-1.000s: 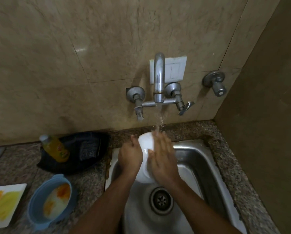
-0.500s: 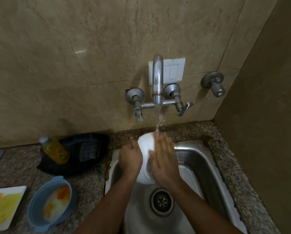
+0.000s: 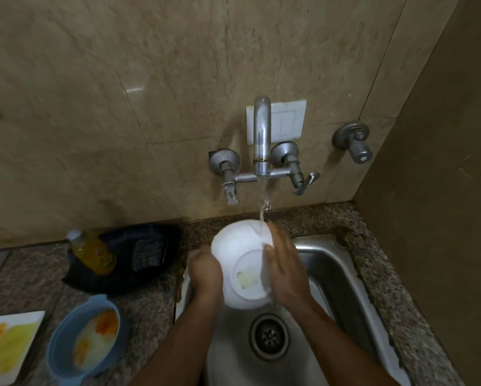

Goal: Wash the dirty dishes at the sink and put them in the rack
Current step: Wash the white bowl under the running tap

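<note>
A white bowl (image 3: 240,252) is held over the steel sink (image 3: 342,277) with its underside turned toward me, a pale label on its base. Water runs from the tap (image 3: 262,135) onto the bowl's upper rim. My left hand (image 3: 205,270) grips the bowl's left edge. My right hand (image 3: 285,264) lies flat with straight fingers against the bowl's right side. On the counter to the left stand a blue bowl (image 3: 84,338) with orange and yellow residue and a white square plate (image 3: 6,346) smeared yellow and orange.
A yellow dish-soap bottle (image 3: 93,252) leans on a black tray (image 3: 127,257) behind the blue bowl. The drain (image 3: 270,337) sits low in the basin. A side wall (image 3: 434,190) closes off the right. A second valve (image 3: 355,142) projects from the back wall.
The bowl has turned so its base faces me and shows more fully. My right hand has slid over its right side; the left hand keeps its grip.
</note>
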The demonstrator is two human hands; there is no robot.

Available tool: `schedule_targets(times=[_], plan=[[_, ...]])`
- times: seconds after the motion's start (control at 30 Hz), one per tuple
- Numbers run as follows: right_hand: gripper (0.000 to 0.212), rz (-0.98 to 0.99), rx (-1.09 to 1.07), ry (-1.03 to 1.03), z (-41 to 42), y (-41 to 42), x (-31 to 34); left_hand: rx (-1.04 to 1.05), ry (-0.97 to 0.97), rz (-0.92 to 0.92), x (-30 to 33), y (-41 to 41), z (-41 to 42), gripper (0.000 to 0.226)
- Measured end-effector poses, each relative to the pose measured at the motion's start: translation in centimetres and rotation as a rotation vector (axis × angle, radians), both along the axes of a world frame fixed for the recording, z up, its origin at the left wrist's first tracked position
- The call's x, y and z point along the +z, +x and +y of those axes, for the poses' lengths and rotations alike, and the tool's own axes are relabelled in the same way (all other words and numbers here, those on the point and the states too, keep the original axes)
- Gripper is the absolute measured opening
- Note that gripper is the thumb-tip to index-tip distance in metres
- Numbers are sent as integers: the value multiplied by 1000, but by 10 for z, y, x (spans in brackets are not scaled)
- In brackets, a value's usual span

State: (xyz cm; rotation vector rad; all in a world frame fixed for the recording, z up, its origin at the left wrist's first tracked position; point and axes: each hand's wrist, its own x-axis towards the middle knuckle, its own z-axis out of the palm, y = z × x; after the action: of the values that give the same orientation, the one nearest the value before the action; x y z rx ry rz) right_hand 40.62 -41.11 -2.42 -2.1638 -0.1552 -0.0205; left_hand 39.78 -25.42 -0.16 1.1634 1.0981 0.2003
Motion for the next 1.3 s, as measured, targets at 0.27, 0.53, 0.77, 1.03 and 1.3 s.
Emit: schedule_targets(times=[0.27,0.53,0.77,1.03,1.3], plan=[[34,314,-346,470,5,28,19,-256,385,-76,2,-5,11,30],[30,22,-18,4,17,26,47,-569,680,-16,36,12,2,57],[57,-199,121,-212,12,0,11,-329,478,62,21,7,-5,54],[59,-106,54,-139,1,-10,-6,-206,182,49,9,1,-3,43],[56,-162,67,-98,-8,-23,-9,-39,-176,-106,-34,9,9,55]])
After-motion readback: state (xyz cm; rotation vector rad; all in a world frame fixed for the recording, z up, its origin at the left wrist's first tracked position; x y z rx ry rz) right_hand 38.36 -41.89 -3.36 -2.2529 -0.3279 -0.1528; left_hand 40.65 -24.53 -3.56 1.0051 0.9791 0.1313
